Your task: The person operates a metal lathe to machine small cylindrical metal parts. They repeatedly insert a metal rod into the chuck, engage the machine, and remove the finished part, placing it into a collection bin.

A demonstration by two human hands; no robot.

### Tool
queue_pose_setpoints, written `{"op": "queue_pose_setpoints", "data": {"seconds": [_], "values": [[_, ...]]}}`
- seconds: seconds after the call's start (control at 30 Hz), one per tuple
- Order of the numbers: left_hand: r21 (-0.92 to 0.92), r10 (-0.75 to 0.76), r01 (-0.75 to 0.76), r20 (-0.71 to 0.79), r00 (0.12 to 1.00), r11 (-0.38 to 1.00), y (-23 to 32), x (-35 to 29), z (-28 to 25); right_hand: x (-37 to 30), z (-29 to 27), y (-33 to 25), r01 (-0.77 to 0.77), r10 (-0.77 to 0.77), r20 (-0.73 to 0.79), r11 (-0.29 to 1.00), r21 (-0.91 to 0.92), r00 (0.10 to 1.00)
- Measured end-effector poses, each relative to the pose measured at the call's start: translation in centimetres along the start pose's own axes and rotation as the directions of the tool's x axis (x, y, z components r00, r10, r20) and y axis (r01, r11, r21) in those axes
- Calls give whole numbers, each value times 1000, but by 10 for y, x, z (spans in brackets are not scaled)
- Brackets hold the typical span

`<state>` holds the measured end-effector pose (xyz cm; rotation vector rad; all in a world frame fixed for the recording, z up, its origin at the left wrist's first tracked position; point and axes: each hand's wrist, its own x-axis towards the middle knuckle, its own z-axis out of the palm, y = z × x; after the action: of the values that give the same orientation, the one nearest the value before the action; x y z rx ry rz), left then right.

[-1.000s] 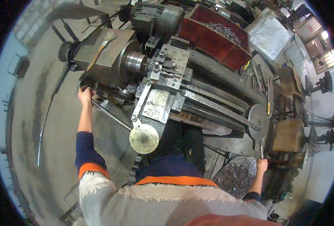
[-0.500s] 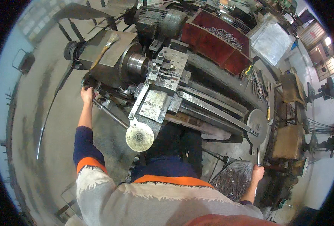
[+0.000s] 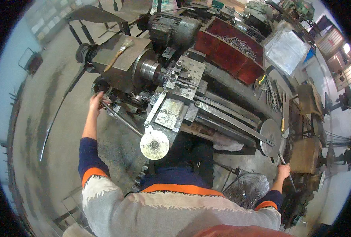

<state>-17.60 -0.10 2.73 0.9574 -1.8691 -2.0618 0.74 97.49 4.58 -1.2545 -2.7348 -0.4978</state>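
My left hand (image 3: pixel 96 103) is closed around the upper end of a long metal lever rod (image 3: pixel 122 118), which slants down to a pale round disc (image 3: pixel 154 145). Beyond that hand stands the lathe's headstock (image 3: pixel 122 59), with a shiny chuck (image 3: pixel 150 70) facing a tool slide (image 3: pixel 185 77) that carries bolts and metal chips. Over on the right, my right hand (image 3: pixel 284 170) grips a thin metal lever (image 3: pixel 281 158) beside a grey round disc (image 3: pixel 269 137). A flat linkage bar (image 3: pixel 230 121) joins this disc to the slide. The workpiece at the chuck is too small to make out.
Behind the bed sits a red metal box (image 3: pixel 223 51) of small metal parts, next to a motor (image 3: pixel 173 29). A brush (image 3: pixel 118 55) lies on the headstock. Hand tools (image 3: pixel 273 94) lie at the bed's right end. A container of small dark pieces (image 3: pixel 248 189) stands below.
My right hand has moved right and slightly up, swinging its lever to a rightward slant. My left hand stays at its rod. The whole view has shifted slightly.
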Motion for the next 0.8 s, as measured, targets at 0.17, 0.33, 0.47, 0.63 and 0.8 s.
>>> {"op": "queue_pose_setpoints", "data": {"seconds": [0.17,0.33,0.47,0.63,0.8], "values": [[184,11,12,-122,992,983,-51,17,-62,-85,-1,-25,63,-37,-97,958,279,995],[932,336,-268,178,925,243,-110,59,-56,-138,6,-42,82,-86,-9,905,418,996],[959,264,-179,117,957,221,-109,41,-11,-149,-34,-72,84,-132,56,852,516,990],[890,380,-210,46,924,405,-164,67,10,-146,-81,-105,104,-198,96,799,593,975],[950,-47,-200,217,975,241,-112,47,-18,-124,-128,-123,241,-296,-21,731,638,955]]}}
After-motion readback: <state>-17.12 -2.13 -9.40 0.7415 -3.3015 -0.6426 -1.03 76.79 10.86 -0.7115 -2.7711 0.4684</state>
